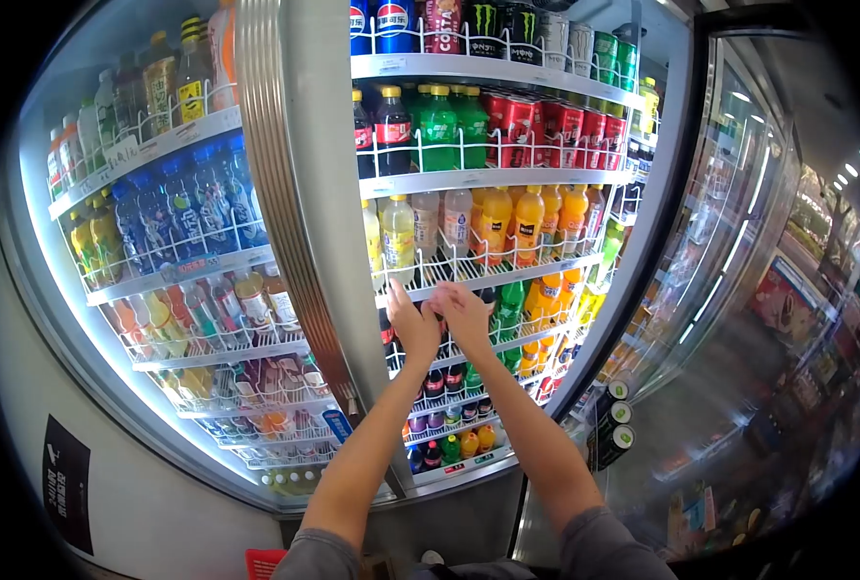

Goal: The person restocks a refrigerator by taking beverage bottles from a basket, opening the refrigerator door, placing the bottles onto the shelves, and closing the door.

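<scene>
Both my arms reach into the opened right section of a drinks fridge. My left hand is in front of the shelf edge below the pale-yellow drink bottle, one finger pointing up and nothing visible in its grasp. Close beside it, my right hand has loosely bent fingers turned toward the left hand, with its thumb apart. The fingers of the two hands meet or overlap; I cannot tell whether they touch. Clear-pink bottles and orange juice bottles stand behind the wire rail above the hands.
Green soda bottles and red cans fill the shelf above. Blue-labelled bottles sit behind the left glass door. A metal-trimmed post divides the sections. The opened glass door stands at right, near stacked dark cans.
</scene>
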Demonstrator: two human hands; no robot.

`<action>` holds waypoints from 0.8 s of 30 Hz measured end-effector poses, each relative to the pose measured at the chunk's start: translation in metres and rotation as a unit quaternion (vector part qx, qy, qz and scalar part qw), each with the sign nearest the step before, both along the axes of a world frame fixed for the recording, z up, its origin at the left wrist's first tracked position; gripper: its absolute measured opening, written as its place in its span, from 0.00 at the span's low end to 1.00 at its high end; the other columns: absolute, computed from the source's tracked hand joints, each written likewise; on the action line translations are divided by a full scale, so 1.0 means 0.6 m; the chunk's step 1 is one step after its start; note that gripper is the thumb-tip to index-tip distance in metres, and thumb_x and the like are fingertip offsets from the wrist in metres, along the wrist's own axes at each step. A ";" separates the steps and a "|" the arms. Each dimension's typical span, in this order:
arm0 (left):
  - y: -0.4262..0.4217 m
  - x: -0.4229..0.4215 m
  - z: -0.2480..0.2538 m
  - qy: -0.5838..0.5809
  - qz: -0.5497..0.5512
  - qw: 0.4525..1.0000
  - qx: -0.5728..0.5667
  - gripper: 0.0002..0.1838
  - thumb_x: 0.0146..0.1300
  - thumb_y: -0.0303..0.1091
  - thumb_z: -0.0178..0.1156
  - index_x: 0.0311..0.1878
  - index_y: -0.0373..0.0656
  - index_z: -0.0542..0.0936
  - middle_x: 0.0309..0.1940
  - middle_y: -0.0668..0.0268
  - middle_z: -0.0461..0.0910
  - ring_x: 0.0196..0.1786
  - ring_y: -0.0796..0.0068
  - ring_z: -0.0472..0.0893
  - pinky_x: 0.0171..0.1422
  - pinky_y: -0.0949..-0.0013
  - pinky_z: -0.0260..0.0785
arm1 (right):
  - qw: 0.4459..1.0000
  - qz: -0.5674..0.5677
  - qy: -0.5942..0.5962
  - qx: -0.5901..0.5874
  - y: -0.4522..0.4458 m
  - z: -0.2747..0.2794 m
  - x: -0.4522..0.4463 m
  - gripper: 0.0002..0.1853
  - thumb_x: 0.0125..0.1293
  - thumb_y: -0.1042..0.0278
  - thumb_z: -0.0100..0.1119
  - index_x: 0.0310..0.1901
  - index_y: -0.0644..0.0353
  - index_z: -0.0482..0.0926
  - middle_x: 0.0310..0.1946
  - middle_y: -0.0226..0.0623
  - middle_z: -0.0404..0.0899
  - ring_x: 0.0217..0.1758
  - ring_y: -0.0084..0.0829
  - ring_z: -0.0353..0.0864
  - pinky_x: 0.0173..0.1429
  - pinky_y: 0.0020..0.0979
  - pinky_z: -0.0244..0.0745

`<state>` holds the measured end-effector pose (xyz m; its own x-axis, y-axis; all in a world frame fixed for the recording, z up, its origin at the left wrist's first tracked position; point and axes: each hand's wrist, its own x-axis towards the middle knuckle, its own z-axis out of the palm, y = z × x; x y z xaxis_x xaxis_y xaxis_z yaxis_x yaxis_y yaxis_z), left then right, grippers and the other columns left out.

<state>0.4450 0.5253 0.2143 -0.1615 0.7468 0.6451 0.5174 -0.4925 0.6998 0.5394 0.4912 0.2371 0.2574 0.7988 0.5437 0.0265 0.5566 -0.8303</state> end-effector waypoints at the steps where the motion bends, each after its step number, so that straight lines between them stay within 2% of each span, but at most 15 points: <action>1: -0.029 0.003 -0.006 -0.055 -0.063 0.996 0.015 0.39 0.63 0.26 0.55 0.75 0.27 0.51 0.72 0.37 0.58 0.74 0.40 0.58 0.78 0.50 0.47 | 0.998 0.032 0.043 -0.019 -0.037 -0.007 0.007 0.15 0.74 0.71 0.54 0.57 0.71 0.74 0.48 0.48 0.82 0.48 0.34 0.86 0.55 0.29 0.82; 4: -0.109 0.011 -0.030 -0.120 -0.144 0.982 -0.037 0.37 0.67 0.28 0.54 0.76 0.31 0.51 0.71 0.40 0.60 0.73 0.44 0.61 0.77 0.55 0.51 | 0.996 0.011 0.066 -0.058 -0.121 -0.041 0.023 0.17 0.75 0.68 0.54 0.59 0.69 0.73 0.51 0.48 0.81 0.51 0.35 0.84 0.58 0.32 0.81; 5: -0.138 0.007 -0.039 -0.140 -0.164 0.976 -0.026 0.36 0.68 0.29 0.54 0.77 0.35 0.52 0.70 0.40 0.61 0.73 0.44 0.62 0.76 0.56 0.52 | 0.995 0.018 0.082 -0.054 -0.146 -0.053 0.024 0.18 0.75 0.67 0.53 0.60 0.69 0.72 0.52 0.48 0.81 0.52 0.36 0.84 0.58 0.33 0.81; 6: -0.162 0.001 -0.044 -0.173 -0.192 0.964 -0.054 0.35 0.70 0.30 0.54 0.77 0.38 0.54 0.69 0.44 0.64 0.70 0.49 0.67 0.71 0.58 0.61 | 0.993 0.026 0.099 -0.051 -0.170 -0.057 0.023 0.19 0.75 0.66 0.53 0.61 0.68 0.72 0.52 0.48 0.81 0.53 0.36 0.83 0.59 0.34 0.80; 8: -0.212 -0.021 -0.055 -0.230 -0.253 0.932 -0.117 0.32 0.71 0.31 0.54 0.76 0.40 0.58 0.68 0.48 0.68 0.64 0.57 0.74 0.63 0.63 0.70 | 0.992 0.029 0.108 -0.062 -0.218 -0.060 0.026 0.21 0.75 0.63 0.54 0.63 0.68 0.71 0.54 0.49 0.80 0.55 0.38 0.83 0.59 0.35 0.81; 9: -0.232 -0.033 -0.056 -0.262 -0.270 0.916 -0.139 0.29 0.73 0.32 0.54 0.74 0.41 0.61 0.67 0.52 0.70 0.60 0.65 0.77 0.56 0.69 0.74 | 0.991 0.040 0.115 -0.055 -0.240 -0.058 0.026 0.21 0.75 0.64 0.54 0.64 0.68 0.70 0.54 0.49 0.80 0.55 0.37 0.83 0.59 0.35 0.81; 13: -0.288 -0.088 -0.066 -0.256 -0.297 0.914 -0.102 0.27 0.73 0.33 0.54 0.73 0.42 0.64 0.60 0.55 0.77 0.55 0.73 0.78 0.60 0.70 0.71 | 0.989 0.074 0.117 -0.046 -0.309 -0.044 0.026 0.24 0.74 0.61 0.56 0.65 0.66 0.69 0.55 0.50 0.79 0.55 0.37 0.83 0.58 0.36 0.81; 14: -0.300 -0.101 -0.066 -0.254 -0.301 0.915 -0.085 0.26 0.74 0.32 0.54 0.73 0.41 0.63 0.60 0.57 0.76 0.54 0.79 0.76 0.57 0.75 0.68 | 0.989 0.082 0.114 -0.044 -0.323 -0.039 0.025 0.25 0.74 0.61 0.56 0.66 0.66 0.69 0.56 0.50 0.79 0.55 0.37 0.83 0.58 0.36 0.82; 17: -0.361 -0.151 -0.059 -0.290 -0.305 0.903 -0.089 0.25 0.75 0.33 0.53 0.72 0.41 0.64 0.60 0.58 0.77 0.56 0.75 0.77 0.61 0.73 0.68 | 0.985 0.112 0.122 -0.040 -0.357 -0.021 0.010 0.26 0.73 0.60 0.58 0.66 0.67 0.68 0.57 0.51 0.77 0.56 0.39 0.83 0.57 0.36 0.82; 19: -0.417 -0.192 -0.060 -0.335 -0.285 0.894 -0.084 0.25 0.74 0.33 0.54 0.71 0.41 0.65 0.58 0.59 0.78 0.55 0.74 0.78 0.61 0.72 0.68 | 0.974 0.141 0.175 -0.029 -0.375 -0.001 -0.032 0.25 0.73 0.62 0.57 0.66 0.68 0.68 0.57 0.51 0.77 0.55 0.40 0.83 0.57 0.36 0.82; 22: -0.507 -0.278 -0.077 -0.328 -0.215 0.916 -0.085 0.24 0.74 0.35 0.55 0.70 0.42 0.67 0.57 0.61 0.79 0.53 0.76 0.78 0.58 0.72 0.69 | 0.955 0.233 0.182 -0.029 -0.399 -0.003 -0.122 0.24 0.74 0.63 0.56 0.66 0.68 0.68 0.56 0.50 0.77 0.54 0.39 0.83 0.58 0.36 0.82; 24: -0.557 -0.345 -0.112 -0.324 -0.168 0.928 -0.080 0.23 0.73 0.35 0.56 0.69 0.42 0.69 0.55 0.63 0.80 0.51 0.77 0.78 0.55 0.73 0.69 | 0.947 0.288 0.138 -0.042 -0.419 -0.018 -0.186 0.24 0.74 0.64 0.55 0.66 0.69 0.68 0.56 0.51 0.77 0.54 0.39 0.83 0.58 0.37 0.82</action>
<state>0.2377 0.1910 0.1471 -0.2170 0.9033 0.3702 -0.2010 -0.4124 0.8885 0.4281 0.2396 0.2262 -0.1109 0.8870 0.4483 -0.4851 0.3454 -0.8033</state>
